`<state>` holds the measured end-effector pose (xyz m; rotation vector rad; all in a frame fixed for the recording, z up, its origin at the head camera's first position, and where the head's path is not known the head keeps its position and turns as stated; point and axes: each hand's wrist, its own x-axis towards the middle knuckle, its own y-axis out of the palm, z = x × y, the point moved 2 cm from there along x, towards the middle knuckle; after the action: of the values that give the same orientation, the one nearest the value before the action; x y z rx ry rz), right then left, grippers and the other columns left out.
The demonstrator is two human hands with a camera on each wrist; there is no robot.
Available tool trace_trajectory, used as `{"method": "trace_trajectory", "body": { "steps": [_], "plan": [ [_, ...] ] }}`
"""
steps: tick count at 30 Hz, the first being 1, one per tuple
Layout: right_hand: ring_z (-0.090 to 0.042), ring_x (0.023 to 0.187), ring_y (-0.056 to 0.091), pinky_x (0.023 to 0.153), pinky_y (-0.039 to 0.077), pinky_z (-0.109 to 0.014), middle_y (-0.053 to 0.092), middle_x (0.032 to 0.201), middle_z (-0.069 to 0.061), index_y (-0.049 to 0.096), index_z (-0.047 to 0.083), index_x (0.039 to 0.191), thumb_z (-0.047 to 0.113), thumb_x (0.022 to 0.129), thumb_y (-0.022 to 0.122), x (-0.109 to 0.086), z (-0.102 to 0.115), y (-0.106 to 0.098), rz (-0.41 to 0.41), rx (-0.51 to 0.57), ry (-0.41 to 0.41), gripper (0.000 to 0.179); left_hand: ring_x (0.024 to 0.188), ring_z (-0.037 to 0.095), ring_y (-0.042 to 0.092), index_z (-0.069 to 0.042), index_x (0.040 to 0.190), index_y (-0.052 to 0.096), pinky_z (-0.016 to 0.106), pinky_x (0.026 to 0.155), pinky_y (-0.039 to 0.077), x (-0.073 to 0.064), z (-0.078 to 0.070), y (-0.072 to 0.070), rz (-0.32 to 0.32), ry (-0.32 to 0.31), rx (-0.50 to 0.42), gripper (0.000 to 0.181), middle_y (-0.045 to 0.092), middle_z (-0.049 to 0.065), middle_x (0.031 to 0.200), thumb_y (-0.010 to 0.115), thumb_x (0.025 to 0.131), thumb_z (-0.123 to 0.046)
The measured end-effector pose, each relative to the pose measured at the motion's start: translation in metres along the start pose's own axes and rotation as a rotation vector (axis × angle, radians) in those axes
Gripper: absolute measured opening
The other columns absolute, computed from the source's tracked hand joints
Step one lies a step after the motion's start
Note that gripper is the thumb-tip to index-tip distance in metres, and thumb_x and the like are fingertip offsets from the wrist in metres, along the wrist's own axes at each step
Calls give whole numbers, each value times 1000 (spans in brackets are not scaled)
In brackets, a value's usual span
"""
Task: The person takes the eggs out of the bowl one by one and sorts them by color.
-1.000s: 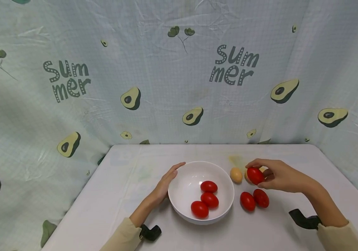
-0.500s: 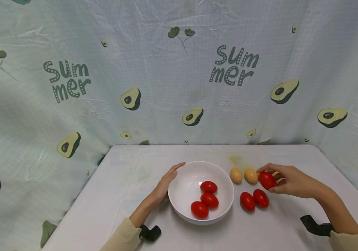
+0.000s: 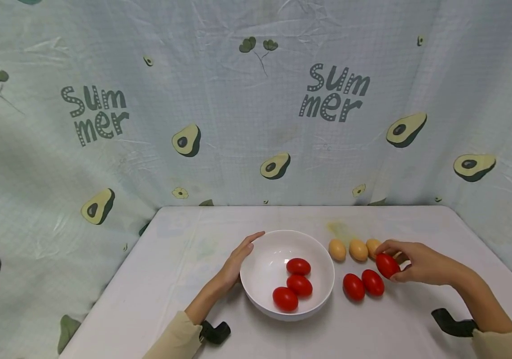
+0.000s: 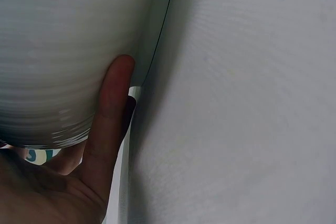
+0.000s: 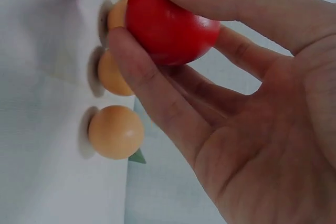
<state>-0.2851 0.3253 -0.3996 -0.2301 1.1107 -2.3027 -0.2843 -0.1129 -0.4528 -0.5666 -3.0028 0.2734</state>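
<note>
head view: the right hand [image 3: 425, 263] pinches a red egg [image 3: 387, 265] between thumb and fingertips, beside the row of tan eggs [image 3: 358, 250] and right by two loose red eggs [image 3: 373, 282]; whether the held one clears the white table [image 3: 327, 334] i can't tell. the left hand [image 3: 232, 267] rests against the left side of the white bowl [image 3: 262, 269], fingers laid fairly straight rather than clenched, and three more red eggs [image 3: 299, 285] lie inside, in the part nearer the person. the likeliest trouble, i'd judge, is a slip: the held egg looks smooth and rounded, and the grip is mostly at the fingertips, so a loose pinch could let it roll. a low sideways sweep might knock the loose pair or nudge the tan row, since they sit so close. a hard push from the left hand could slide the bowl. the right wrist view shows the pinch from the palm side, plus tan eggs in line past the fingers, where the head view has part of the row behind the hand; i can't match them one for one. the left wrist view gives the bowl's outer wall with a straight digit against it, but none of its contents, which only the head view shows.
</note>
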Motion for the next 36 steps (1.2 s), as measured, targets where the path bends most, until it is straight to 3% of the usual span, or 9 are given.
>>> {"method": "trace_trajectory", "body": {
  "steps": [3,10,20,29,36],
  "plan": [
    [-26,107,65,78,57,-21,67,120,-13,57,4,129,8,85,79,-1,-6,1,28,16,23,49,142,32,48,-27,162,34,39,110,50,1,1,0,-4,-1,-2,51,34,5,168,22,113,-36],
    [-24,105,62,77,58,-25,65,118,-11,57,3,130,6,83,80,-1,-16,1,81,52,97,53,144,31,47,-27,161,35,27,105,48,2,0,0,-13,-9,2,50,33,3,168,24,113,-36],
    [-25,107,58,84,58,-45,64,115,-8,60,7,129,11,79,83,1,-25,5,101,16,163,55,146,32,43,-21,162,33,22,105,45,2,2,-1,2,24,15,52,31,8,169,24,113,-38],
    [-25,105,57,83,56,-41,62,112,-8,59,7,128,13,80,84,3,-24,6,99,2,220,54,145,32,45,-25,162,32,34,112,46,1,4,-1,-4,3,3,51,31,5,169,23,113,-37],
    [-25,106,57,84,56,-44,62,114,-8,59,7,131,14,80,84,2,-27,5,112,5,228,57,142,32,48,-25,162,33,25,103,47,1,2,0,-9,3,-10,51,32,5,169,23,113,-35]
  ]
}}
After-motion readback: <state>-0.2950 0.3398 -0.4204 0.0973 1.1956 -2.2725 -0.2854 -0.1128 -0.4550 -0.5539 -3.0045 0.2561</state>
